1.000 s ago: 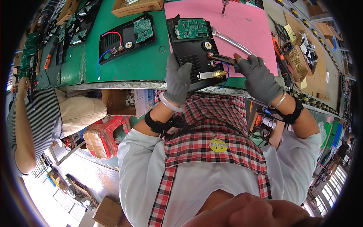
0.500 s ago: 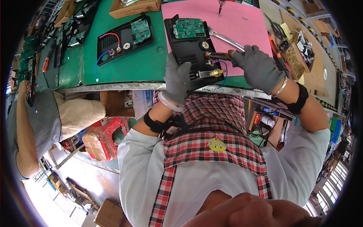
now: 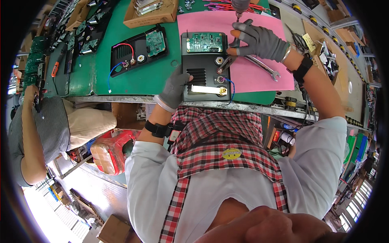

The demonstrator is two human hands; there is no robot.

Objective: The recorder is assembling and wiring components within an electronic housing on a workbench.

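A black plastic panel (image 3: 196,60) lies before me, partly on the pink sheet, with a green circuit board (image 3: 204,42) at its far end. It carries a hex nut fitting, a flat metal strip (image 3: 202,89) with a brass fitting, and a blue wire (image 3: 233,91). My left hand (image 3: 173,88), in a grey glove, grips the panel's left edge, thumb over the top. My gloved right hand (image 3: 261,41) is closed round dark pliers (image 3: 226,65). Their jaws point down at a small terminal by the panel's right edge; whether they grip it cannot be made out.
A wrench (image 3: 263,68) rests on the pink sheet (image 3: 279,79). Another black panel (image 3: 125,52) with red and blue wires lies to the left. A power driver (image 3: 240,6) hangs overhead. An open carton (image 3: 152,16) of metal strips stands behind. A co-worker (image 3: 34,133) sits at far left.
The panel has turned straighter and lies flatter. My right hand has moved up and away from me, tilting the pliers steeply; my left hand has shifted left to the panel's edge.
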